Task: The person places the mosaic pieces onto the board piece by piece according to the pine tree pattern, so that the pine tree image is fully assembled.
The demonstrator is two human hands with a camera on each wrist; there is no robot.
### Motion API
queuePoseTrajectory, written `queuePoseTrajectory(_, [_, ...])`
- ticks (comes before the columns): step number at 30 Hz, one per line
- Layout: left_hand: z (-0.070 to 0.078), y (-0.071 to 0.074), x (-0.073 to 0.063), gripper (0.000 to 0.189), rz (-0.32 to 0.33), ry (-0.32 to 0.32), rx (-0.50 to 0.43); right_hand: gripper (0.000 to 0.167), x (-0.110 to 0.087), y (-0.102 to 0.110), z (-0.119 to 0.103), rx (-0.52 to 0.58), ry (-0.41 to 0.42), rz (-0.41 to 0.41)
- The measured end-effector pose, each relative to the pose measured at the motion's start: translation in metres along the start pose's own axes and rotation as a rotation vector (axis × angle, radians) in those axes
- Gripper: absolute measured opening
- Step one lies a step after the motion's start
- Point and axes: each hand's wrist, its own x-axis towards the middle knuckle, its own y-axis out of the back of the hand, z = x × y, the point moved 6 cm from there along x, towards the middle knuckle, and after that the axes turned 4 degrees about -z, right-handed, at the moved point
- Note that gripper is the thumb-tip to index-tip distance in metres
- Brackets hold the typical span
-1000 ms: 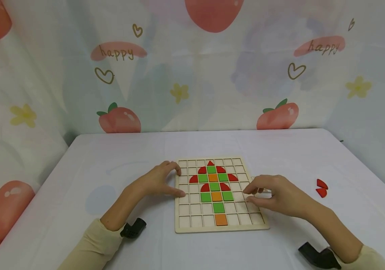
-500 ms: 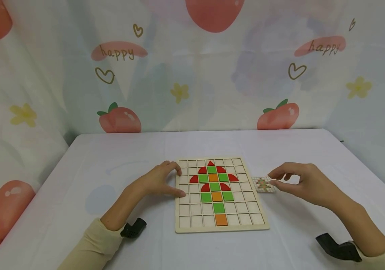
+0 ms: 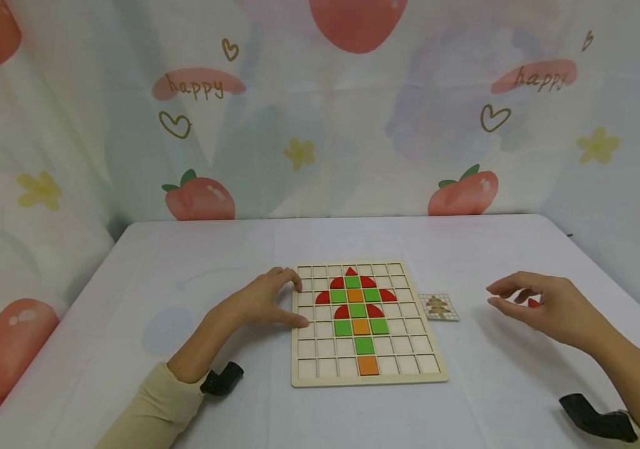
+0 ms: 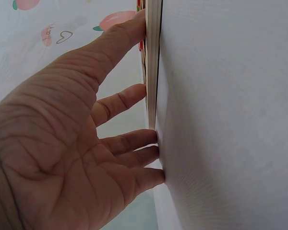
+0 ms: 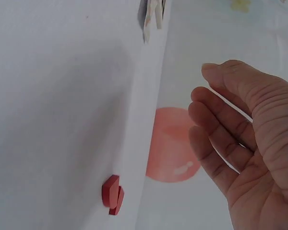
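A wooden grid board [image 3: 311, 368] lies on the table, with green and orange squares and red quarter-round pieces set in a tree-like figure. My left hand [image 3: 258, 300] rests at the board's left edge, thumb and fingertips touching its rim; the left wrist view shows the thumb [image 4: 120, 40] on the edge. My right hand [image 3: 550, 308] hovers over the table on the right, fingers loosely bent and holding nothing. Two red pieces [image 5: 111, 194] lie on the cloth below it; in the head view the hand mostly hides them.
A small pattern card [image 3: 439, 307] with a printed tree figure lies just right of the board. White cloth [image 3: 213, 249] covers the table, and a printed curtain [image 3: 342, 125] hangs behind its far edge.
My right hand has moved rightward from the board's right edge, past the pattern card, uncovering the card and coming in front of the red pieces. The left hand has stayed in place.
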Motion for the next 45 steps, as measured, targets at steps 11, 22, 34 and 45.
queuePoseTrajectory(11, [0.000, 0.000, 0.000, 0.058, -0.001, 0.015, 0.004, 0.030, -0.021, 0.007, 0.049, -0.043, -0.144, -0.049])
queuePoseTrajectory(22, [0.001, 0.000, 0.000, 0.058, 0.000, -0.004, 0.005, 0.033, -0.030, 0.009, 0.072, -0.142, -0.118, -0.062])
queuePoseTrajectory(34, [0.001, 0.000, 0.000, 0.058, 0.005, -0.016, 0.004, 0.026, -0.027, 0.006, 0.089, -0.163, -0.198, -0.150])
queuePoseTrajectory(45, [0.001, 0.000, 0.002, 0.058, 0.002, 0.007, 0.009, 0.025, -0.024, 0.002, 0.092, -0.149, -0.236, -0.209])
